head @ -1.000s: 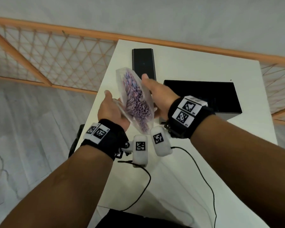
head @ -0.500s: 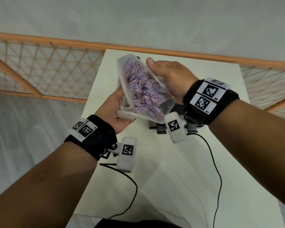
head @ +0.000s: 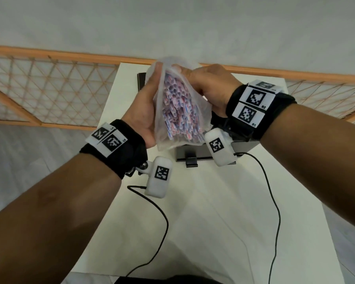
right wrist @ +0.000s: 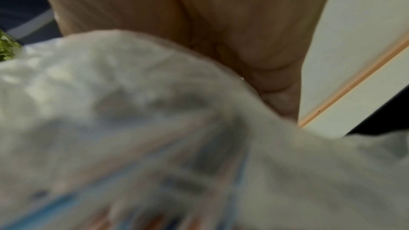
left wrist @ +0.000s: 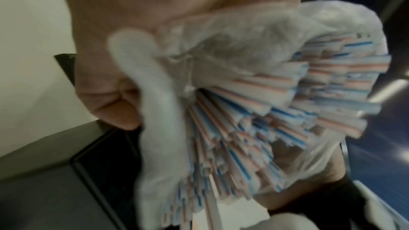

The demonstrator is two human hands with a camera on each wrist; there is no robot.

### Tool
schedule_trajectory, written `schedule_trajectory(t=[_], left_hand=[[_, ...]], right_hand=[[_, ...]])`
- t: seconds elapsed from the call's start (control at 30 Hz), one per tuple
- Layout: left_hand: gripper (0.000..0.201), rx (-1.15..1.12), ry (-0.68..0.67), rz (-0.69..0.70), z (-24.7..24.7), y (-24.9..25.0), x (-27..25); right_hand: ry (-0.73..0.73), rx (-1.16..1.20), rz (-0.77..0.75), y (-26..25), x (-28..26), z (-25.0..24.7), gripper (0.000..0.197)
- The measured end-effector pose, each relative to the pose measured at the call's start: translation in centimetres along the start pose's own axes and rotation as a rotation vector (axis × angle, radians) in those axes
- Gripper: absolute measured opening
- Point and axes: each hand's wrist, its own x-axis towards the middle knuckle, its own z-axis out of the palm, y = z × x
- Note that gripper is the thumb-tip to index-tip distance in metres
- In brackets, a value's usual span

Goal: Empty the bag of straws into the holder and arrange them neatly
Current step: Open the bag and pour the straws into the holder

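Observation:
A clear plastic bag [head: 178, 111] packed with red, white and blue striped straws [head: 177, 107] hangs in the air between my two hands, above the black holder [head: 242, 147] on the white table. My left hand [head: 146, 107] grips the bag's left side, thumb up near its top. From the right, my right hand [head: 205, 87] pinches the top edge. In the left wrist view the straws [left wrist: 265, 114] fan out inside the bag [left wrist: 232, 45]. The right wrist view is filled by blurred bag plastic [right wrist: 155, 128] under my palm. The holder is mostly hidden behind bag and hands.
A flat black lid or panel [head: 141, 82] lies at the table's far side, partly behind my left hand. Wooden lattice railings [head: 49, 89] flank the white table [head: 213, 212]. Two black cables [head: 164, 222] trail across the table from the wrist cameras.
Both hands have lifted the bag and turned it more upright. My left hand has slid up its left side and my right hand has moved to the top edge.

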Motion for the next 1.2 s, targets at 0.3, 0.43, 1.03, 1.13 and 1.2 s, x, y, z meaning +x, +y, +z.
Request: schedule_trajectory(t=[0.3, 0.43, 1.03, 1.13, 1.2], left_hand=[[0.08, 0.124, -0.008, 0.061, 2.4, 0.1, 3.3], [0.061, 0.101, 0.03, 0.053, 2.4, -0.2, 4.1], [0.091, 0.662, 0.127, 0.244, -1.1, -1.4, 5.7], [0.091, 0.745, 0.123, 0.27, -1.6, -1.6, 5.6], [0.097, 0.788, 0.161, 0.292, -1.9, -1.9, 5.5]], right_hand=[[0.067, -0.012, 0.049, 0.7, 0.8, -3.2, 0.121], [0.046, -0.027, 0.032, 1.2, 0.6, -4.7, 0.114], [0.056, -0.252, -0.236, 5.9, 0.0, -5.4, 0.117], [0.072, -0.242, -0.252, 6.3, -0.6, -5.6, 0.103], [0.065, -0.253, -0.275, 6.6, -1.0, -5.5, 0.1]])
